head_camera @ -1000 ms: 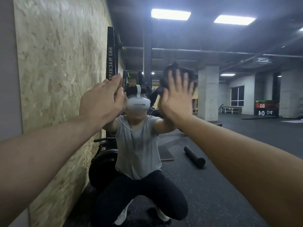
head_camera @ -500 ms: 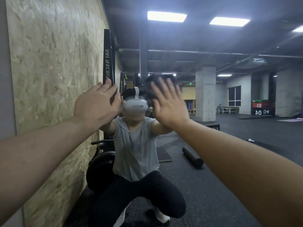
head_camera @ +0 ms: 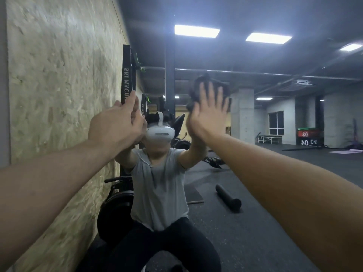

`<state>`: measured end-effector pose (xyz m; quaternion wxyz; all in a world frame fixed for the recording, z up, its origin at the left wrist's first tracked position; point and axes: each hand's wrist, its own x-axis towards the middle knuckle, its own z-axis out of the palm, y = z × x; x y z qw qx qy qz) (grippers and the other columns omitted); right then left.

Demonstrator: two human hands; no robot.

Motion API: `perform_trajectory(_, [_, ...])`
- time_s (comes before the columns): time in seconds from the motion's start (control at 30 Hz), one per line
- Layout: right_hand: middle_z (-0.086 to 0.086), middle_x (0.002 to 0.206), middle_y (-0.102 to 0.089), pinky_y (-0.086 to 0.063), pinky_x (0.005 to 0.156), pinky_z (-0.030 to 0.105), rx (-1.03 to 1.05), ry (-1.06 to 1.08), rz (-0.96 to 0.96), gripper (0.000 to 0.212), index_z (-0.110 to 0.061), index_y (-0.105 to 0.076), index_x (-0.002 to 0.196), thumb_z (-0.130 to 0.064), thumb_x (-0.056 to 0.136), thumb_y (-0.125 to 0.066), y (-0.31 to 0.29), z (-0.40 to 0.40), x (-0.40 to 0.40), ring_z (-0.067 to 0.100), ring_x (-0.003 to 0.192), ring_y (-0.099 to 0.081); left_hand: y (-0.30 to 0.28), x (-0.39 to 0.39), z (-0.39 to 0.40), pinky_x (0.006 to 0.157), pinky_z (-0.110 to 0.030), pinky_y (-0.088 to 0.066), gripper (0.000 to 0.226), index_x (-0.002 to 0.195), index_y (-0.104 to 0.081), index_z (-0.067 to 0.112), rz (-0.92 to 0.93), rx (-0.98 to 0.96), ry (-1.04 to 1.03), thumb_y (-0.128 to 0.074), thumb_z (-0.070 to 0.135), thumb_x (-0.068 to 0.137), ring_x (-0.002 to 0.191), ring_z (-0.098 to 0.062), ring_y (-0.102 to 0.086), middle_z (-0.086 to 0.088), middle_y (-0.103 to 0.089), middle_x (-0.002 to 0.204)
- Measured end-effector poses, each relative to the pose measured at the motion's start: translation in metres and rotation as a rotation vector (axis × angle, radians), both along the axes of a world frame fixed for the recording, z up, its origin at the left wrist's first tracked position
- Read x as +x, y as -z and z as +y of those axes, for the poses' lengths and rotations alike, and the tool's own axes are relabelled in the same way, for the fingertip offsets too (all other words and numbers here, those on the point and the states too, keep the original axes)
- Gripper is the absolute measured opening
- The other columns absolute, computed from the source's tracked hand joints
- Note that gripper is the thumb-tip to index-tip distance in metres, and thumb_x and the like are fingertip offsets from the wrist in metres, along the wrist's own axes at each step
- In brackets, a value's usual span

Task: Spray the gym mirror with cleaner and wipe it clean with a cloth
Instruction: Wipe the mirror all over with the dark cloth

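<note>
Both bare forearms reach forward and up from the lower corners toward the glass. The left hand (head_camera: 117,122) rests against the large wall-mounted gym mirror (head_camera: 275,154) with its fingers loosely bent and nothing visibly held; no spray bottle shows anywhere in view. The right hand (head_camera: 206,114) is flat, fingers straight and spread, and it presses the dark crumpled wiping cloth (head_camera: 208,85) onto the glass at about head height, with the cloth bulging out above the fingertips. This looks like the wiping step, with the spraying apparently done. To wipe well, I would keep the palm flat so the pressure spreads across the whole cloth, work in overlapping passes from the upper area downward, and refold the cloth to a dry face once it dampens, since a bunched wad tends to leave streaks. The left hand could steady the body, though bare skin on the glass may leave prints that need a final pass. Farther off, the reflection shows a crouching person in a grey T-shirt, a black foam roller (head_camera: 228,199) on the dark rubber floor and bright ceiling light panels (head_camera: 196,31).
</note>
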<state>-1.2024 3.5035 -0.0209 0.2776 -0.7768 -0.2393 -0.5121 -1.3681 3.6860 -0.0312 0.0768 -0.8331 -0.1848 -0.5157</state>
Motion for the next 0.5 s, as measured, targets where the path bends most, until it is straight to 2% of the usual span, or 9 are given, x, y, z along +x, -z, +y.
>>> perform_trajectory(0.13, [0.0,0.172,0.009,0.009,0.125,0.053,-0.358,-0.063,-0.182,0.063,-0.026,-0.001,0.164,-0.042,0.107,-0.02,0.021,0.065,-0.04,0.028,0.156,0.017,0.002,-0.001,0.002,0.089,-0.049,-0.049,0.06,0.159,-0.016,0.034,0.0,-0.003,0.036,-0.025,0.05,0.102,0.117,-0.042,-0.06,-0.02,-0.055,0.139])
perform_trajectory(0.23, [0.002,0.172,0.006,0.016,0.124,0.051,-0.572,-0.055,-0.267,0.065,-0.021,0.0,0.165,-0.039,0.106,-0.021,0.046,0.096,-0.056,0.029,0.156,0.019,0.005,-0.001,-0.001,0.09,-0.051,-0.049,0.056,0.157,-0.022,0.034,-0.012,-0.011,0.086,-0.025,0.049,0.103,0.119,-0.041,-0.058,-0.018,-0.053,0.142])
perform_trajectory(0.33, [0.003,0.172,-0.002,0.015,0.124,0.049,-0.62,-0.031,-0.312,0.063,-0.019,-0.004,0.165,-0.039,0.107,-0.021,0.047,0.096,-0.055,0.029,0.157,0.013,0.006,-0.003,-0.002,0.098,-0.051,-0.047,0.054,0.155,-0.031,0.033,-0.002,-0.027,0.1,-0.026,0.048,0.103,0.129,-0.038,-0.053,-0.013,-0.05,0.149])
perform_trajectory(0.43, [0.002,0.168,-0.027,-0.003,0.128,0.047,-0.621,-0.069,-0.39,0.059,-0.025,-0.033,0.16,-0.044,0.104,-0.026,0.037,0.07,-0.041,0.026,0.157,-0.013,0.004,-0.007,-0.002,0.104,-0.049,-0.043,0.053,0.153,-0.04,0.031,-0.005,-0.015,0.123,-0.031,0.045,0.104,0.136,-0.034,-0.049,-0.008,-0.048,0.154])
perform_trajectory(0.5, [0.001,0.168,-0.025,-0.007,0.128,0.048,-0.57,-0.041,-0.372,0.059,-0.031,-0.031,0.159,-0.047,0.103,-0.024,0.027,0.043,-0.024,0.025,0.157,-0.016,0.004,-0.007,-0.001,0.11,-0.047,-0.039,0.052,0.154,-0.04,0.029,0.01,0.01,0.124,-0.033,0.044,0.104,0.142,-0.03,-0.043,-0.004,-0.042,0.159])
